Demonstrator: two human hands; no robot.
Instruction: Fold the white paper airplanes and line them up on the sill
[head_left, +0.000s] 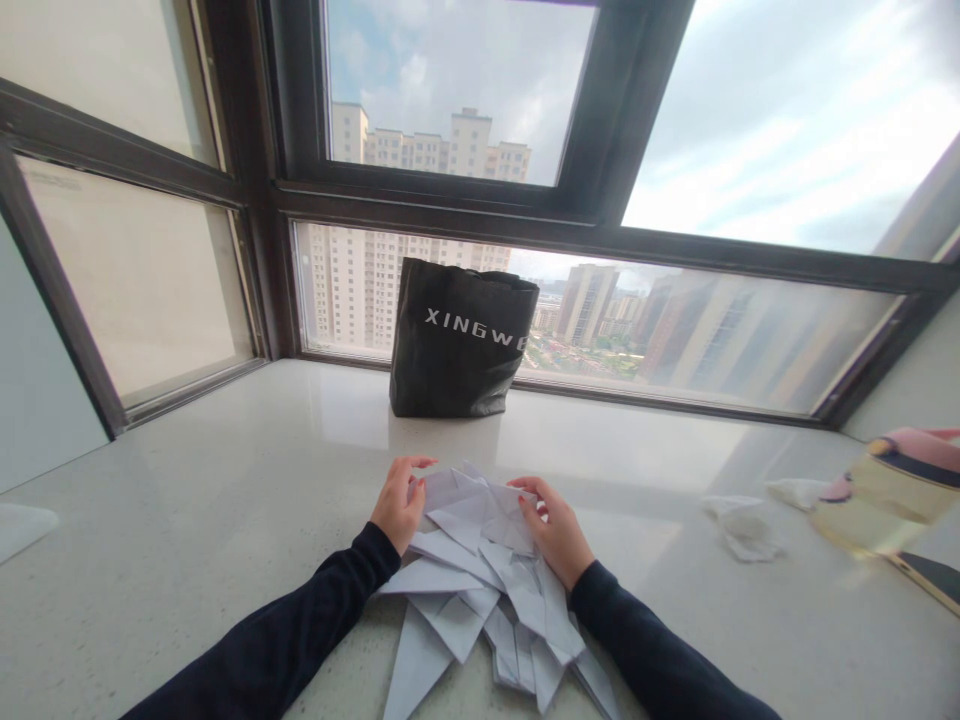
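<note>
When looking at the white sill [225, 570], see folded papers [517, 590] heaped before the black bag [459, 370], with long axes fanned and near tips toward the wearer; see left hand [400, 502] curled at the far edge, grip unclear, right hand [557, 530] pinching one paper.

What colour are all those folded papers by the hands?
The folded papers are white. They show best in the head view.

At right, the edge of view cuts off the pale-yellow, pink-topped container [881, 500] and the dark, flat, gold-rimmed object [934, 577]; the crumpled white tissue [742, 528] beyond looks blurred. Overlap partly hides the folded white paper pieces [521, 590].
</note>
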